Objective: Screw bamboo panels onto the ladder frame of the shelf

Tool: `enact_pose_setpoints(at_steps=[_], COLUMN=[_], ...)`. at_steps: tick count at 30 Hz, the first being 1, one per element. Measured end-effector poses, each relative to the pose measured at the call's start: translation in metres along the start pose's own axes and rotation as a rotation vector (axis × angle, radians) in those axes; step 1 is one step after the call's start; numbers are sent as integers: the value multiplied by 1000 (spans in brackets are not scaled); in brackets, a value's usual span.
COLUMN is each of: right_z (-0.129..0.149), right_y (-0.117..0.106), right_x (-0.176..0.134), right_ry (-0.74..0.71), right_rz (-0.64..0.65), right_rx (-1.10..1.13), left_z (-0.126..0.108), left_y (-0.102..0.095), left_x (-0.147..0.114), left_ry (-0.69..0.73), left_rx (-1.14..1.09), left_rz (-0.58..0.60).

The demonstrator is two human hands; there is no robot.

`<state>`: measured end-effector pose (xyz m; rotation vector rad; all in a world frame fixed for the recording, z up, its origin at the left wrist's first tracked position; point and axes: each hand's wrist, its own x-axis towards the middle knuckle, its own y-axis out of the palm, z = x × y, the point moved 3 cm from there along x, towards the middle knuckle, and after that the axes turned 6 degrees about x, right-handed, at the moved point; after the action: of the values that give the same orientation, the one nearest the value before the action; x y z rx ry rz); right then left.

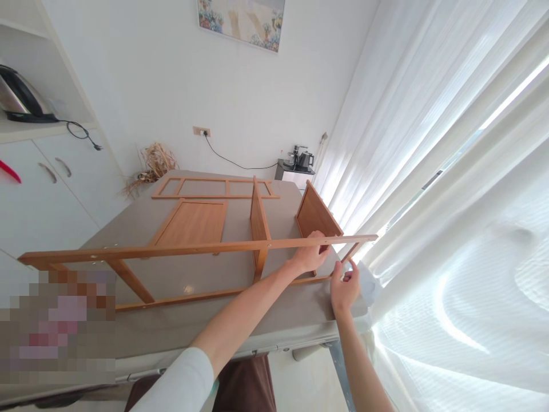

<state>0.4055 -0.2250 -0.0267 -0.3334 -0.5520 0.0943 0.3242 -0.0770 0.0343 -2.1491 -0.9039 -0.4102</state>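
A ladder-like wooden side frame [206, 248] stands on its long edge along the near side of the table. Two wooden boards rise behind it, a middle board [258, 214] and a right board [318, 212]. My left hand [312, 254] is closed around the frame's upper rail near the lower edge of the right board; some fingers are hidden behind the wood. Close to the frame's lower right corner, my right hand [345, 289] has curled fingers beside the short crossbar [350, 252]. What lies between those fingers cannot be made out.
On the grey-covered table [197, 214] lie a second wooden frame [206, 188] and a flat wooden panel [191, 222]. White curtains [429, 171] hang on the right. A kettle [19, 94] stands on the left cabinet. Dried plants [156, 163] are beyond the table.
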Motion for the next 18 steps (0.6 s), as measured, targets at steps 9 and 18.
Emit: enact_pose_setpoints(at_steps=[9, 18], right_z=[27, 10], right_y=[38, 73], right_x=[-17, -4], right_ry=[-124, -228], right_rz=[328, 360], right_rx=[-15, -190], left_z=[-3, -30], left_y=[-13, -36], left_x=[-6, -32], left_ry=[-81, -139], left_rx=[86, 155], left_rz=[-12, 107])
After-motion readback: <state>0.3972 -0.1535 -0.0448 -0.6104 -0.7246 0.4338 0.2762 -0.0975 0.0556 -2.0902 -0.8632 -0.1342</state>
